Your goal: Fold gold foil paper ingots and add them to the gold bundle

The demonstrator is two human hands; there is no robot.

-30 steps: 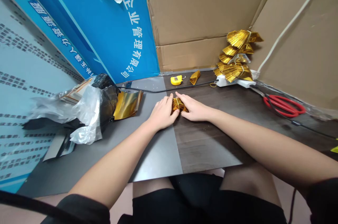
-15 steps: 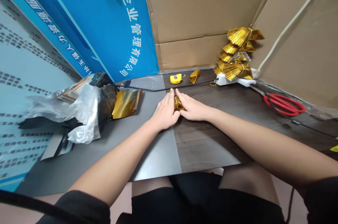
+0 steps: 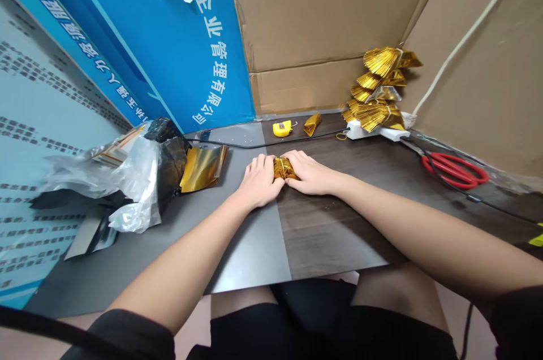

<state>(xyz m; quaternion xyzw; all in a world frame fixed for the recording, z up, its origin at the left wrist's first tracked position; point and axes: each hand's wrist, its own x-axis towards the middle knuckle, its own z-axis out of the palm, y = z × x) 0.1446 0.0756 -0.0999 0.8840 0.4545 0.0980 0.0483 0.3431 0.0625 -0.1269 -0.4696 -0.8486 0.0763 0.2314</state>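
Observation:
My left hand [image 3: 258,181] and my right hand [image 3: 309,173] meet at the middle of the table [image 3: 331,230], both closed around a small bundle of folded gold foil [image 3: 282,168]. The fingers curl over its sides and only its top shows between them. A sheet of flat gold foil [image 3: 203,167] lies to the left, partly under a black bag [image 3: 169,156].
Finished gold folded pieces [image 3: 377,89] are piled at the back right on a white power strip [image 3: 382,133]. A yellow tape measure [image 3: 282,128] and one folded gold piece [image 3: 313,122] sit by the cardboard wall. Red scissors [image 3: 456,170] lie at the right. Crumpled clear plastic [image 3: 127,185] lies at the left.
My fingers, which lay stretched out forward over the bundle, have curled in and closed on its sides, so more of the gold foil shows between my hands.

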